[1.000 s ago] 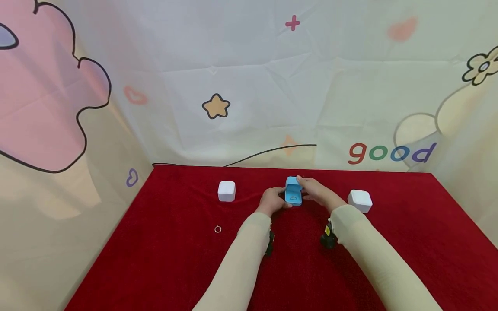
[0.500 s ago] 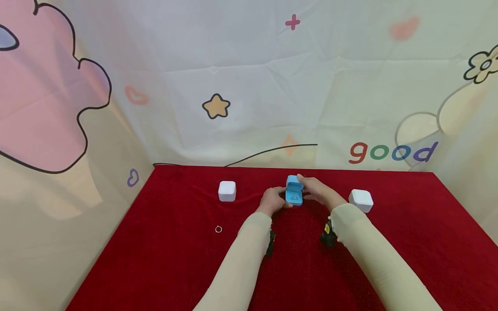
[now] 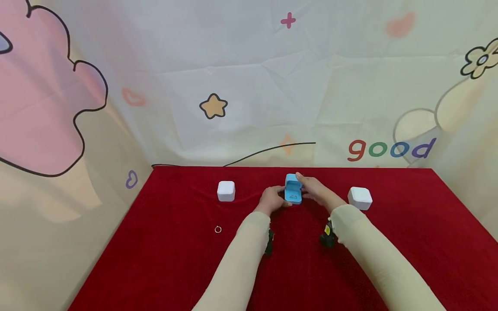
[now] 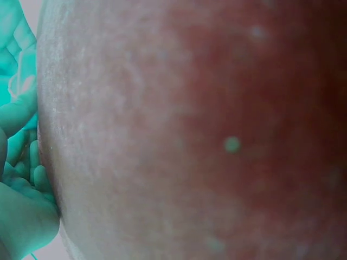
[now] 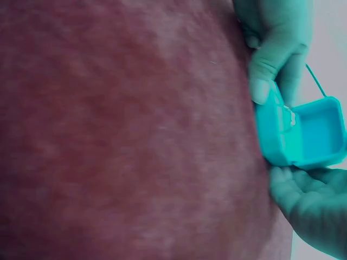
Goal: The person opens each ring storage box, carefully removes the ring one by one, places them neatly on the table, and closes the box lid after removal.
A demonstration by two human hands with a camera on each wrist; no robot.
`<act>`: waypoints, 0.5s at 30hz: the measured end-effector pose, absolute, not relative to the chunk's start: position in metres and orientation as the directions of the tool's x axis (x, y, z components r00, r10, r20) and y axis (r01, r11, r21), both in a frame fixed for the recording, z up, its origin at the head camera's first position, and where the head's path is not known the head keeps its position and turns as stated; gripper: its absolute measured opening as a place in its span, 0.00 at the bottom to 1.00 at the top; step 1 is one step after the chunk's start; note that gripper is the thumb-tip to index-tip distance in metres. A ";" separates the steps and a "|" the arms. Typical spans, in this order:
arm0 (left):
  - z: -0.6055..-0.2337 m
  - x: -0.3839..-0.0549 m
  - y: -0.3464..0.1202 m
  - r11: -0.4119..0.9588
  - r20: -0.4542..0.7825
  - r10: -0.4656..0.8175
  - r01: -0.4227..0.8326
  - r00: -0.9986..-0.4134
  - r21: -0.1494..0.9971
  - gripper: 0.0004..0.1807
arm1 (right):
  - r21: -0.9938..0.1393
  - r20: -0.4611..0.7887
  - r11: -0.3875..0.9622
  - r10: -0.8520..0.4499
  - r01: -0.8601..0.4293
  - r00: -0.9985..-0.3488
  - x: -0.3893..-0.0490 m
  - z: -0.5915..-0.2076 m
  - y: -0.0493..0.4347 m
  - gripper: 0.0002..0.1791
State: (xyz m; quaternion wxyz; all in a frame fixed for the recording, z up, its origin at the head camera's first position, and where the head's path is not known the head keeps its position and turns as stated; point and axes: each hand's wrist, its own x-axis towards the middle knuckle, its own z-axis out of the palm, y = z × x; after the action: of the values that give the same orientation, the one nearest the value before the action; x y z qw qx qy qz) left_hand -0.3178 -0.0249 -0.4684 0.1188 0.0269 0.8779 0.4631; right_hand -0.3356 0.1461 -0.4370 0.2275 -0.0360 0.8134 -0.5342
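A light blue ring box point(image 3: 292, 178) stands with its lid raised on the red cloth, toward the back. Inside its base sits a ring point(image 3: 293, 197), whose band and setting also show in the right wrist view. My left hand point(image 3: 271, 200) pinches the base from the left, thumb at the front. On the other side my right hand point(image 3: 318, 192) holds the box, its thumb on the lid's upper right corner and its fingers by the right side. In the left wrist view, hands and part of the box appear only at the left edge, tinted green.
A white box point(image 3: 226, 191) stands to the left and another white box point(image 3: 360, 198) to the right. A loose ring point(image 3: 218, 229) lies on the red cloth point(image 3: 167, 259), left of my left forearm. A patterned curtain point(image 3: 249, 86) hangs behind the table.
The head view has shifted slightly. Both hands keep the same hold on the ring box, and its lid stays raised.
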 end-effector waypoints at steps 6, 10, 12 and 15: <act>-0.467 -0.314 -0.026 0.575 -0.161 0.158 -0.041 -0.974 0.817 0.34 | -0.870 -0.292 0.464 -0.212 0.167 -0.933 -0.333 -0.446 0.140 0.42; -0.466 -0.312 -0.026 0.569 -0.164 0.153 -0.049 -0.974 0.821 0.33 | -0.869 -0.286 0.467 -0.201 0.165 -0.937 -0.332 -0.448 0.141 0.41; -0.465 -0.311 -0.026 0.561 -0.166 0.146 -0.056 -0.975 0.826 0.33 | -0.871 -0.281 0.465 -0.199 0.162 -0.939 -0.332 -0.448 0.141 0.41; -0.465 -0.312 -0.026 0.553 -0.159 0.142 -0.054 -0.977 0.831 0.33 | -0.876 -0.268 0.459 -0.207 0.148 -0.941 -0.332 -0.448 0.143 0.41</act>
State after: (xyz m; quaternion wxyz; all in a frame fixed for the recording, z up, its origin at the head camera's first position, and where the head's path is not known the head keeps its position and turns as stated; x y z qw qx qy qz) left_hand -0.3116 -0.0256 -0.4653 0.1041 0.0251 0.8751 0.4720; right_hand -0.3323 0.1434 -0.4479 0.1709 -0.0176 0.8369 -0.5197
